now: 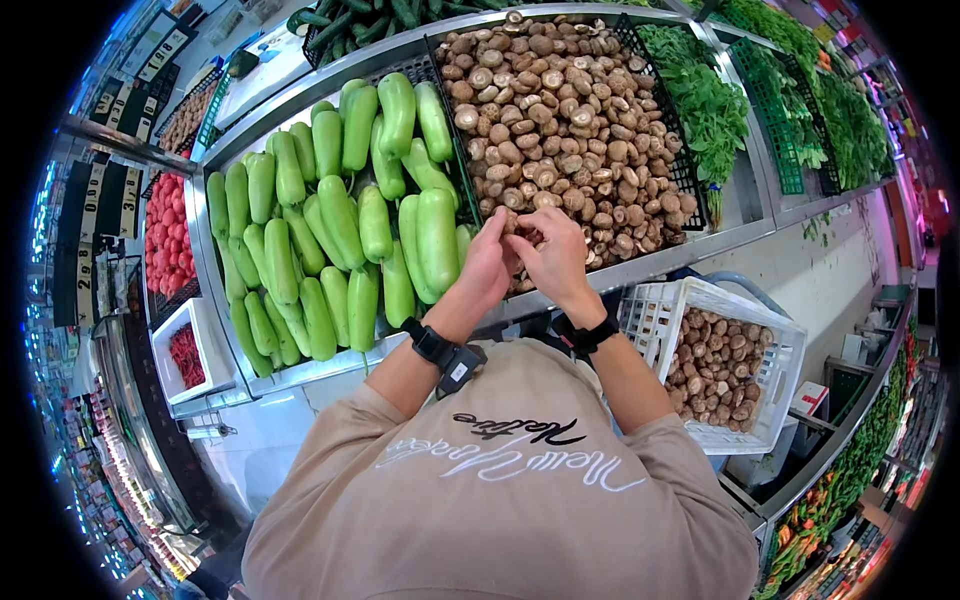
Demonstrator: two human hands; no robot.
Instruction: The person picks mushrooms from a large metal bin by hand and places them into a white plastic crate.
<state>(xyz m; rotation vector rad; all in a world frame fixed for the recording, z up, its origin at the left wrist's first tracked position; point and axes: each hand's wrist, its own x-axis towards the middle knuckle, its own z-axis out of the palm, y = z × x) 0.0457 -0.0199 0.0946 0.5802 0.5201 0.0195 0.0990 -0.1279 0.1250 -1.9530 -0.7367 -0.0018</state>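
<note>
A broad heap of brown shiitake mushrooms (562, 127) fills the display bin in front of me. Over its near edge my left hand (487, 259) and my right hand (553, 251) meet, fingertips close together around a small brown mushroom (511, 221). Most of that mushroom is hidden by the fingers, and which hand bears it is hard to tell; both seem to touch it. Rows of pale green gourds (341, 221) lie left of the mushrooms, close to my left hand. Both wrists wear dark bands.
A white plastic crate (784, 375) of mushrooms stands at the lower right, outside the metal rim (637, 274). Leafy greens (701, 112) lie right of the bin, cucumbers (367, 22) behind the gourds. Tomatoes (166, 232) and a white box (217, 345) of red chillies are at the left.
</note>
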